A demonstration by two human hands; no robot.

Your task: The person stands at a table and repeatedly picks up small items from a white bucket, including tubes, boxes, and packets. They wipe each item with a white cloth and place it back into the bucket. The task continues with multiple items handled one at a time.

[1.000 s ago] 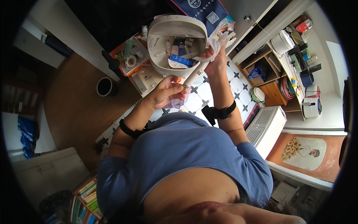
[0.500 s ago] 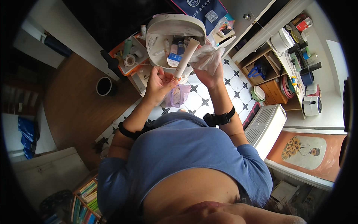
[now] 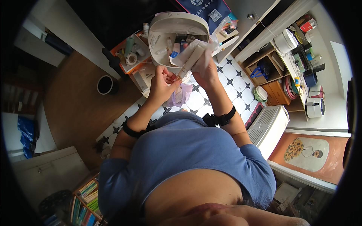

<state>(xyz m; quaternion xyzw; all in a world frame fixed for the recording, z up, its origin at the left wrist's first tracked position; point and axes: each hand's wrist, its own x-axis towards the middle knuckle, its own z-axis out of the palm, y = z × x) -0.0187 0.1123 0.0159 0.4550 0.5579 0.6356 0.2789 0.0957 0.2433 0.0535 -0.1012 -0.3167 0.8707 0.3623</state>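
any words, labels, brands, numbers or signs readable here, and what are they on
Dark blue bag: pale writing, a round emblem and a square code; I won't copy the words.
White tube: small print, too blurred to read.
Books: spines too small to read.

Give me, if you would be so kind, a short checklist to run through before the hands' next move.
1. White tube held near one end by the left hand: ok.
2. Thin white sheet in the right hand, around the tube's far end: ok.
3. Right hand's grip on the tube visible: not ok, the sheet hides it.
4. Tube's near end closed: cannot tell, the left hand partly covers it.
5. White case open: ok, its inside shows.
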